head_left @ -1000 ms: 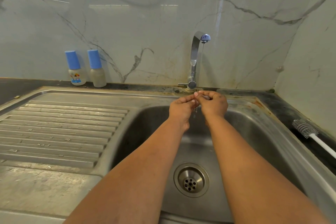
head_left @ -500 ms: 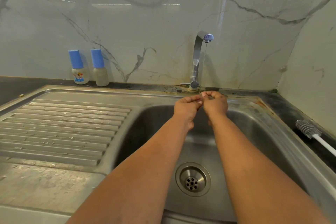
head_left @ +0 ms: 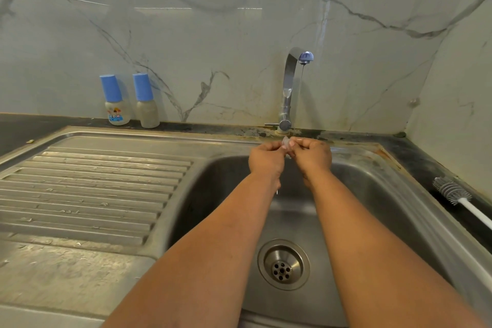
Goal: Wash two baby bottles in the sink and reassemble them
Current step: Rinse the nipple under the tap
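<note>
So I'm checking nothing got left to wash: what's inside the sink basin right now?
Inside the sink basin: only the drain strainer and wet steel. Above it, both hands pinch a small clear piece under the tap's trickle. The forearms cover part of the floor.

A single wide-angle camera sits on the person's head, looking forward and down over both forearms into the sink [head_left: 372,194]. It faces the marble back wall [head_left: 213,34] and the tap [head_left: 288,88], close above the basin, with straight edges bowed near the frame borders.
</note>
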A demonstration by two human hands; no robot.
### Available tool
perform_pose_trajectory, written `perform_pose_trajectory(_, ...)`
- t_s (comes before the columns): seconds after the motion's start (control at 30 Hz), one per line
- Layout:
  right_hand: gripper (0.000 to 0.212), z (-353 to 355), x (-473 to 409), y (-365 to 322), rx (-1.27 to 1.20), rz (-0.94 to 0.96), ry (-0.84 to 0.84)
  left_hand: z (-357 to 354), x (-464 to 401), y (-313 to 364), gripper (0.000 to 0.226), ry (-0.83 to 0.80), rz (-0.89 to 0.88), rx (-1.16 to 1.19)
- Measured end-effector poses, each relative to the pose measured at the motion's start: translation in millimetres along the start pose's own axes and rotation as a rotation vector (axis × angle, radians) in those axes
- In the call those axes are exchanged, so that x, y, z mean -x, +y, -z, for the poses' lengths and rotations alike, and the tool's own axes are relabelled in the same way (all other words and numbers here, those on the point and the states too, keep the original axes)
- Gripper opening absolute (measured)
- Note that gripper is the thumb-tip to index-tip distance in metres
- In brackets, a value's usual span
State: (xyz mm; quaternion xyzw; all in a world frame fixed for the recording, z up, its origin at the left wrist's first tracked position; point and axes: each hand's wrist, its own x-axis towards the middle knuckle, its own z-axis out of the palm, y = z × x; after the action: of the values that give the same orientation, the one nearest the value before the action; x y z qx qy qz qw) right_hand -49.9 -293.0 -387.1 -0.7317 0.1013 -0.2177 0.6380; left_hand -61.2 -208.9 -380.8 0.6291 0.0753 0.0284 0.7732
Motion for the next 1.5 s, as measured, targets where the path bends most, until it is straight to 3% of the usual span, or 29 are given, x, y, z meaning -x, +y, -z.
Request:
perform_pose_trajectory(0.17,0.009,5.6,3.0,-2.9,-0.011,0.029,0.065,2.3,0.6,-2.9,0.007,0.023,-0.005,0.019)
perform_pose_trajectory(0.4,0.036,0.2,4.0,-8.5,0.140,0.079,0.112,8.0,-9.3,-4.2,0.008,0.102,-0.016,0.035)
perform_pose_trajectory(0.53,0.027,4.4,1.9,-4.3,0.265,0.078,0.078,5.1,-7.4,-4.5,0.012,0.089,-0.038,0.011)
perform_pose_trajectory(0.63,0.013,10.2,3.3,-3.3,-0.021,-0.029,-0.039,3.1,-5.4,-1.9,0.011,0.060,-0.010,0.061)
perform_pose_trajectory(0.7,0.015,14.8,5.4,-3.6,-0.163,-0.082,-0.153,3.2,-5.0,0.8,0.019,0.037,-0.001,0.131)
perform_pose_trajectory(0.83,0.046,22.7,5.6,-0.4,0.118,-0.014,-0.222,2.3,-5.0,4.2,0.028,0.001,-0.024,0.156)
perform_pose_trajectory(0.93,0.029,25.2,5.2,1.6,0.266,0.093,-0.120,-2.4,-4.5,1.9,0.028,-0.030,-0.051,0.065)
perform_pose_trajectory(1.07,0.022,24.2,5.8,0.5,0.293,0.121,-0.148,-3.0,-6.9,0.3,0.022,-0.011,-0.048,0.007)
perform_pose_trajectory(1.27,0.018,14.0,9.0,-4.9,0.001,-0.050,-0.201,3.1,-13.5,-6.1,0.004,0.006,0.067,0.001)
perform_pose_trajectory(1.37,0.027,18.4,7.5,-3.0,-0.040,-0.091,-0.202,4.7,-13.6,-10.0,0.008,0.021,0.081,-0.069)
perform_pose_trajectory(1.5,0.023,18.5,1.6,4.6,0.014,-0.079,-0.122,-1.8,-11.9,-9.9,0.020,-0.095,0.071,-0.011)
